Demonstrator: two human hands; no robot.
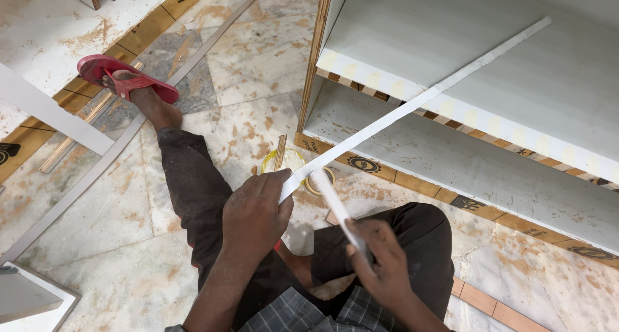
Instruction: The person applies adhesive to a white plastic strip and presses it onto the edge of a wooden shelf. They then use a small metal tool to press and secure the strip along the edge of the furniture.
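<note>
My left hand [258, 212] pinches the near end of a long white edge-band strip [419, 103] that runs up and right across the front of a white plywood cabinet [490, 61]. My right hand [380, 264] grips a flat white stick-like tool [332, 196], its tip pointing toward the strip's held end. I sit on the floor, dark trousers over my legs, one foot in a red sandal [122, 77] stretched out to the left.
A small yellow-rimmed round tin [290, 159] with a wooden stick in it sits on the marble floor by the cabinet's corner. Long thin strips and plywood boards [129, 38] lie at the left. A white panel [45, 112] crosses the left edge.
</note>
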